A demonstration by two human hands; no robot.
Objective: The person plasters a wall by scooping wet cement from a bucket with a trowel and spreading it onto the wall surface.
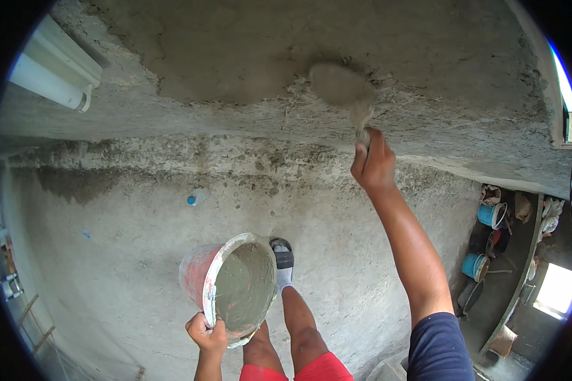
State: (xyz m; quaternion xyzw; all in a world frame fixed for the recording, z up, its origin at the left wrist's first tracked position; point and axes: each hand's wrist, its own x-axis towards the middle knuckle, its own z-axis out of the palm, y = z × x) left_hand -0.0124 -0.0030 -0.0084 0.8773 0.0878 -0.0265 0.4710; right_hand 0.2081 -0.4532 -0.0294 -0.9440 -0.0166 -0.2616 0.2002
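My left hand point(207, 334) is closed on the near rim of a red-and-white plastic bucket point(194, 273), which tilts and shows grey wet mortar point(241, 289) inside. Up and to the right, my right hand point(375, 162) is closed round the handle of a trowel point(342, 86). Its blade is coated in mortar, slightly blurred, and lies against or very close to the wall. Darker wet plaster point(235, 51) covers the wall's upper part; rough, lighter wall point(248, 117) runs below it.
A clear bottle with a blue cap point(197, 198) lies on the concrete floor point(140, 235) near the wall's foot. A white pipe point(54, 82) is at the upper left. Blue buckets point(475, 267) and bags stand along the right. My sandalled foot point(282, 253) is beside the bucket.
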